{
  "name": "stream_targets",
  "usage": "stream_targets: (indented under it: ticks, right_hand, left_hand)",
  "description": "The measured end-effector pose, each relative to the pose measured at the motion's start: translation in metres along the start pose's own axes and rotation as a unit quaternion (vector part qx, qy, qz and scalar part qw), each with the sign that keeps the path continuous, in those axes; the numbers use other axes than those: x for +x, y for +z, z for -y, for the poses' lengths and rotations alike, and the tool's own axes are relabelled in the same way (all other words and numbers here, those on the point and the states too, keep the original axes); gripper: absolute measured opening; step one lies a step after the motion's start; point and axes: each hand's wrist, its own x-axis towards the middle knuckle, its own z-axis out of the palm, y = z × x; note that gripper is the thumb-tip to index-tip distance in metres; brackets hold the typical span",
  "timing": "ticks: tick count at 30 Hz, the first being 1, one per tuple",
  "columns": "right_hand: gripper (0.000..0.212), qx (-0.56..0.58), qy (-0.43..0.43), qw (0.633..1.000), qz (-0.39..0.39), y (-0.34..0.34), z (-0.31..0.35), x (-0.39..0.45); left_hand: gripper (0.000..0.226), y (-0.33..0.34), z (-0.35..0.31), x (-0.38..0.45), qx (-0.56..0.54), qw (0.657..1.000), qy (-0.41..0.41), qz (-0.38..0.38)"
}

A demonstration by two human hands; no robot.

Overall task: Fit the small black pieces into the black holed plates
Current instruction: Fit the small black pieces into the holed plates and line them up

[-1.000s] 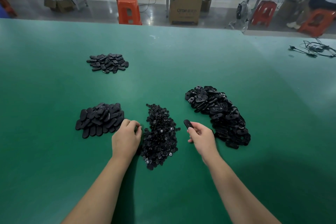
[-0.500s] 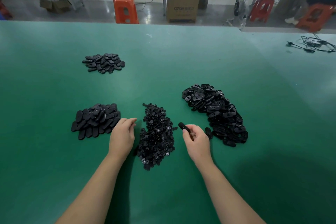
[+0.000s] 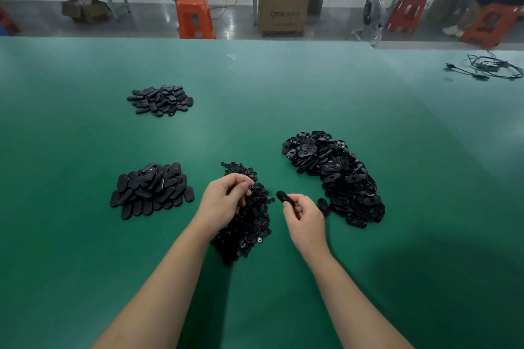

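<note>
A heap of small black pieces (image 3: 246,224) lies in front of me on the green table (image 3: 283,93). My left hand (image 3: 224,201) is over its upper left part, fingers curled and pinching a small piece (image 3: 251,186) at the fingertips. My right hand (image 3: 304,219) holds one oval black holed plate (image 3: 283,197) just right of the heap, its end sticking out to the left. A large pile of holed plates (image 3: 334,176) lies to the right.
Two piles of black oval parts lie on the left, one near (image 3: 151,190) and one far (image 3: 160,100). A black cable (image 3: 490,66) lies at the far right. Beyond the table's far edge stand orange stools (image 3: 194,18) and a cardboard box (image 3: 283,3).
My left hand moved right from beside the near left pile onto the heap of small pieces and curled its fingers on one. My right hand kept holding the plate.
</note>
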Motion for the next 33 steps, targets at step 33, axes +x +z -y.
stream_targets:
  ticks: [33]
  right_hand:
    - [0.027,0.059,0.026,0.998,0.008,0.002,-0.006,0.002]
  left_hand:
    - [0.011,0.061,-0.006,-0.004,0.134,0.99,0.035,-0.019]
